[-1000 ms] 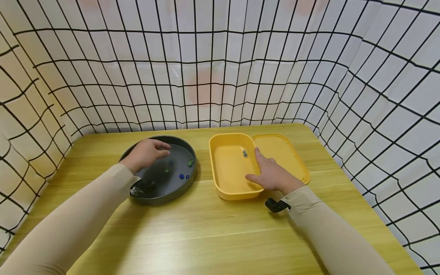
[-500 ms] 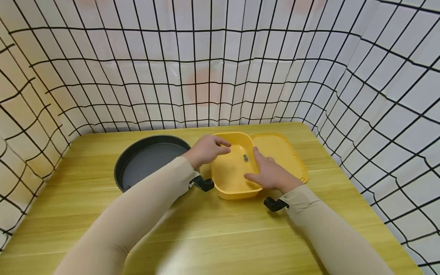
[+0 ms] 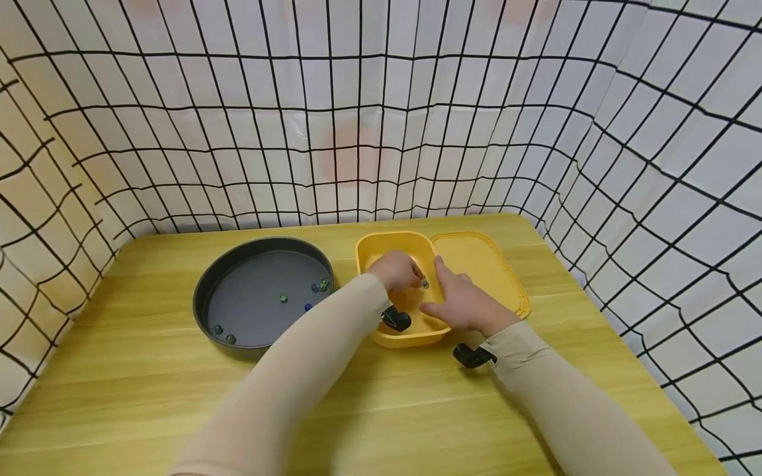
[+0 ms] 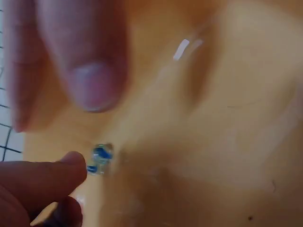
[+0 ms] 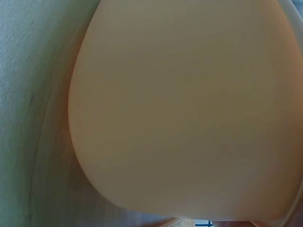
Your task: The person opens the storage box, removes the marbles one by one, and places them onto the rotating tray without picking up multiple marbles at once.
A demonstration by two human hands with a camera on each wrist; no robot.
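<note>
My left hand (image 3: pixel 397 270) reaches down into the yellow box (image 3: pixel 381 248), its fingers (image 4: pixel 92 52) loosely parted just above a blue marble (image 4: pixel 100 156) on the floor, while my right hand (image 3: pixel 467 305) lies flat-fingered on the rim, steadying the box.

- Round dark metal tray (image 3: pixel 205 301) sits on the wooden counter (image 3: pixel 369 396), left side.
- Small glass marbles (image 3: pixel 283 299) lie in that tray, scattered toward its right and near-left parts.
- Yellow rectangular plastic tub (image 3: pixel 381 248) stands just right of the tray.
- Flat yellow plastic lid (image 3: pixel 482 261) lies right of the tub, touching it.
- One blue-and-white glass marble (image 4: pixel 100 157) lies in the tub.
- Left hand (image 3: pixel 397 270) is inside the tub, beside that marble.
- Right hand (image 3: pixel 467 304) rests on the tub's right rim.
- Grid-patterned curtain (image 3: pixel 381 119) stands behind and to both sides.
</note>
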